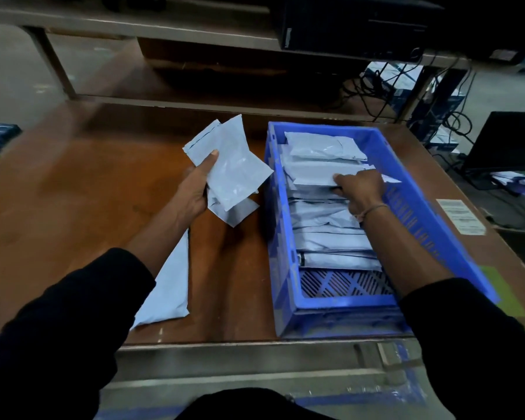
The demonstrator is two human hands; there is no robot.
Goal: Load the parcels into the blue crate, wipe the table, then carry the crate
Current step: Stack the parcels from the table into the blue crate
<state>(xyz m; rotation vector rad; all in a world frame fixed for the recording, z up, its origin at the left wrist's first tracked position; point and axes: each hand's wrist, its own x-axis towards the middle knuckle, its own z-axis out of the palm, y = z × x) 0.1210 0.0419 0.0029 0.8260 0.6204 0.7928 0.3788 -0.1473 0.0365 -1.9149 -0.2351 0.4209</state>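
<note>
L hand [194, 189] gripping parcel stack [231, 168]; R hand [359, 184] pinching parcel [315, 174] in blue crate [278, 237].

One view only, from a head-worn wide-angle camera. It looks forward and steeply down over the person's own arms, which enter from the lower left and lower right corners. The brown wooden table [73, 189] fills the middle of the frame at close range; its near edge runs across the lower third. The blue slotted plastic crate [288, 286] sits right of centre, seen from above. A lower shelf frame crosses the upper edge, facing the camera. Straight lines bow toward the borders. No second view shares the scene.
</note>
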